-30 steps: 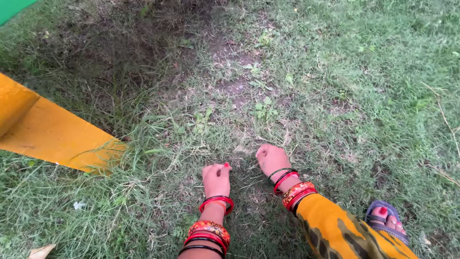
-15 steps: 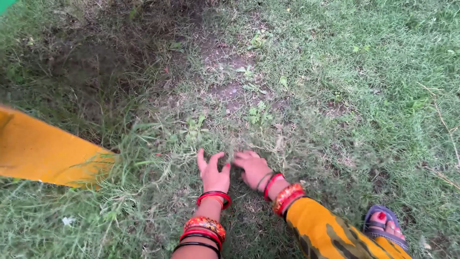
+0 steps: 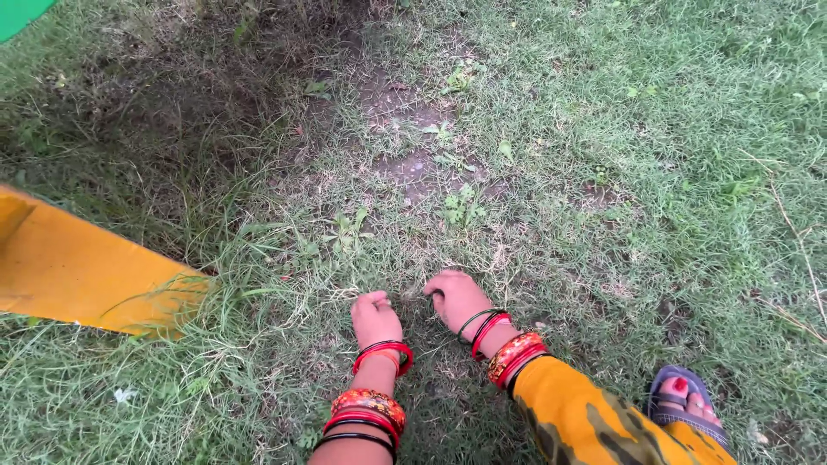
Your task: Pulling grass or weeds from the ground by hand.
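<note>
Two hands are seen low in the middle of the frame, both closed into fists on the grass (image 3: 551,198). At the far upper left corner a small patch of green sheet (image 3: 19,13) is cut off by the frame edge. Below it, along the left edge, a yellow slab (image 3: 77,271) is laid at a slant across the ground, with long blades bent over its right end. A little white fleck (image 3: 124,395) is lodged in the turf at the lower left. A bare, dark patch of soil (image 3: 405,129) is shown above the middle, with a few broad-leaved weeds (image 3: 461,205) just under it. The left hand (image 3: 376,317) is curled tight around a tuft of grass (red and black bangles (image 3: 370,405) are stacked along its wrist and forearm). Just beside it to the right, not touching, the right hand (image 3: 459,298) is likewise clenched on the blades, with bangles at the wrist and a yellow patterned sleeve (image 3: 594,422) behind it. At the lower right a foot in a purple sandal (image 3: 683,403) is planted on the lawn.
</note>
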